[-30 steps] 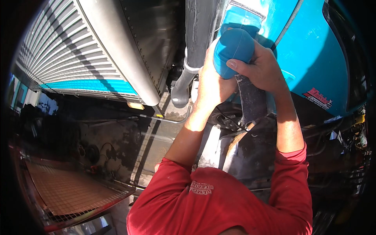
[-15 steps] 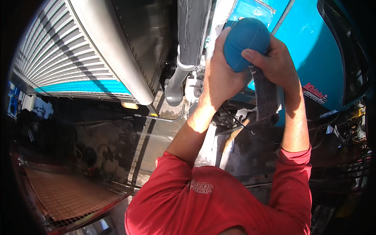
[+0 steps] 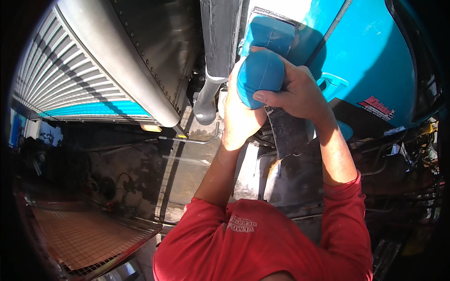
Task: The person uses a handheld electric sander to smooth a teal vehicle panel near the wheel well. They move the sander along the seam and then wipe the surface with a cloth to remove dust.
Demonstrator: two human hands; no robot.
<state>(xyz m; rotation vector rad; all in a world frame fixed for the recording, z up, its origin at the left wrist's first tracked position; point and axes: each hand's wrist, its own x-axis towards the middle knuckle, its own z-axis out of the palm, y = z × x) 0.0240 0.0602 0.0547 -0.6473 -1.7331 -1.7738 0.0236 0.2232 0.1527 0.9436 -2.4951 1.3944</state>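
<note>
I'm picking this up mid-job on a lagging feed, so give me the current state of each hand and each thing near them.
Left hand: closed around the blue rounded tool, palm against its side.
Right hand: gripping the same tool from the other side, thumb across its end.
Blue rounded tool: held up in both hands, against the turquoise panel.
Turquoise panel: sunlit, glossy.
Grey pipe: upright beside the hands, untouched.

both hands point(image 3: 262, 100) are pressed close around the blue rounded object point(image 3: 260, 77). just left, the grey pipe point(image 3: 216, 51) blocks passage, with only a narrow gap. right, the turquoise panel point(image 3: 370, 61) is a wall. nearer, below the forearms, there is open room.
</note>
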